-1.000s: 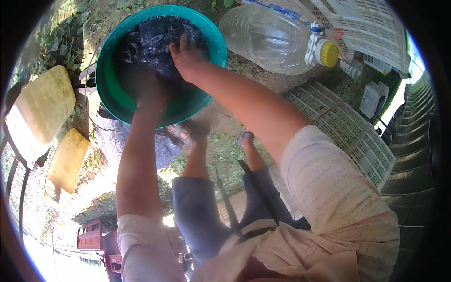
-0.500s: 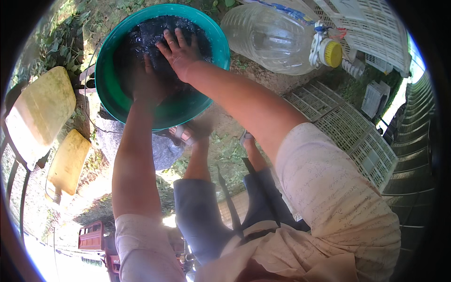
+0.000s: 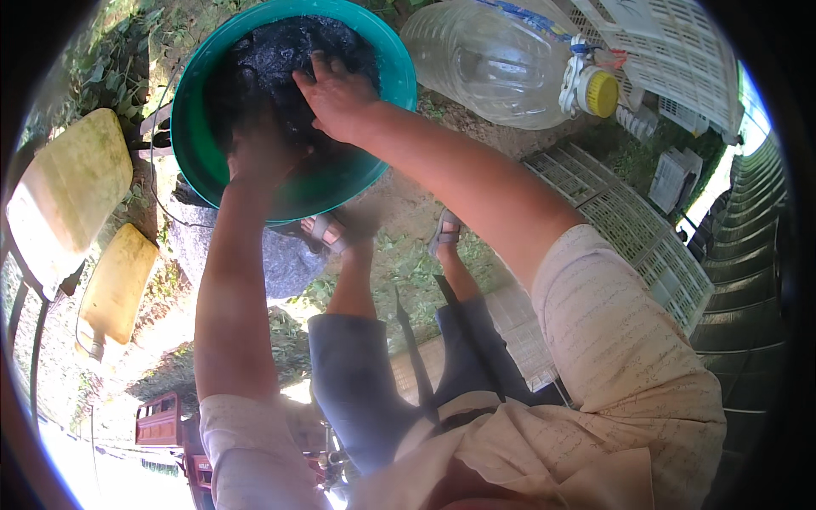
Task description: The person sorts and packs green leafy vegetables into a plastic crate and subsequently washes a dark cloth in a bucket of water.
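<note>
A green bucket (image 3: 403,93) holds a dark, wet mass (image 3: 276,55) that looks like soaked cloth. My right hand (image 3: 338,98) rests on the right part of this mass, fingers apart and slightly bent, gripping nothing that I can see. Lower on the left inside the bucket is my left hand (image 3: 259,153). It is smeared by motion and lies in shade, with its fingers hidden against the dark mass.
Right of the bucket lies a large clear plastic bottle (image 3: 484,64) with a yellow cap (image 3: 602,93). Pale plastic crates (image 3: 620,225) stand at the right. A worn chair (image 3: 72,191) is at the left. A grey stone-like block (image 3: 246,251) sits below the bucket, near my feet.
My right hand has drawn back slightly to the right and its fingers are more bent. More of the dark mass bulges up at the bucket's far side. My left hand has shifted slightly left.
</note>
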`<state>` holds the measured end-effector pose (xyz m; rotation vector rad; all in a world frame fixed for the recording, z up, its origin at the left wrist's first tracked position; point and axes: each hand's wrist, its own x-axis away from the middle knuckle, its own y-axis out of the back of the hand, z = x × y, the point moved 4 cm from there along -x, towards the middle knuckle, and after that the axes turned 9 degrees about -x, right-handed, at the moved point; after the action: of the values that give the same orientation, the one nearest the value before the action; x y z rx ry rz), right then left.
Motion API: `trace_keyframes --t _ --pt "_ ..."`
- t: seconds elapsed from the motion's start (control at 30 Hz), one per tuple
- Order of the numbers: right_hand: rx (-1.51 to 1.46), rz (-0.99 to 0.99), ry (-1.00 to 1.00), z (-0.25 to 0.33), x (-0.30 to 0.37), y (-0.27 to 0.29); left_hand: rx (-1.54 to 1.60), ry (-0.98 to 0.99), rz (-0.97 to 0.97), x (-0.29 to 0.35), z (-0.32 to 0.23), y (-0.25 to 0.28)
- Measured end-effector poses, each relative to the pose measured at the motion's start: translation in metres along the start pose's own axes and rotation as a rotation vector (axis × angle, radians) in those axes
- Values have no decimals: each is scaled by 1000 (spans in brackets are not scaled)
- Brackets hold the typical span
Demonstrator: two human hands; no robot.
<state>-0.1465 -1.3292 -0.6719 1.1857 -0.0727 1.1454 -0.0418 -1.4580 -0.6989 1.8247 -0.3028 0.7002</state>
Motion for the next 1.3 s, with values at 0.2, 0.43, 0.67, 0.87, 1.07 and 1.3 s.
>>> trace_keyframes --t 0.2,0.43,0.67,0.87,1.07,1.3 --pt "112 -64 -61 3 -47 2 -242 0 120 -22 -9 35" --pt "-25 -206 -85 -13 -15 -4 -417 -209 276 -13 -16 0" --pt "-252 0 -313 -41 -39 -18 197 -25 -182 -10 6 -40" --pt "-10 111 -211 -14 19 -30 -99 -265 -467 16 -6 -32" --pt "49 6 -286 -23 -4 -62 22 -76 -213 0 4 -37" --pt "-139 -152 -108 -12 11 -14 -9 17 -109 18 -1 -36"
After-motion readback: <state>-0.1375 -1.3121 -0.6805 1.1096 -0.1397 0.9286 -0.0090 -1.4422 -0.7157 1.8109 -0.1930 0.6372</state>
